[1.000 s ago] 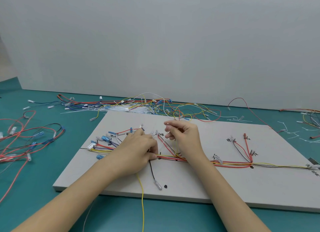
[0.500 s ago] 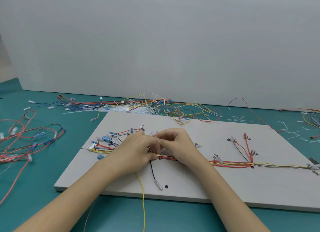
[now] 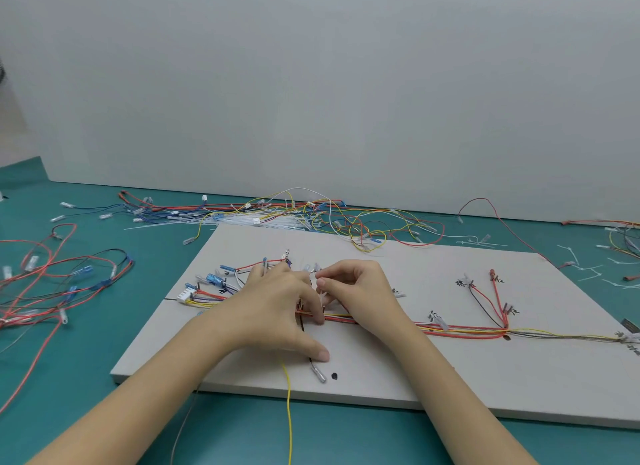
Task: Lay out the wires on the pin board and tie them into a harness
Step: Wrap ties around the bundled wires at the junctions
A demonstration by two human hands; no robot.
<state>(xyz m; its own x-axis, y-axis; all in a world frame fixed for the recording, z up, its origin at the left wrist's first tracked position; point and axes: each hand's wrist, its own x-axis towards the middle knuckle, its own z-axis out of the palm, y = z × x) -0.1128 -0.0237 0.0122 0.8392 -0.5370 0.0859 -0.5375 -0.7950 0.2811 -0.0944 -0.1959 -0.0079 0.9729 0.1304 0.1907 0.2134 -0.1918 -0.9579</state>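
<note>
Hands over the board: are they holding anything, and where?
The right hand pinches a thin white tie near its upper end; the left hand presses the wire bundle on the board, its own grip hidden.
</note>
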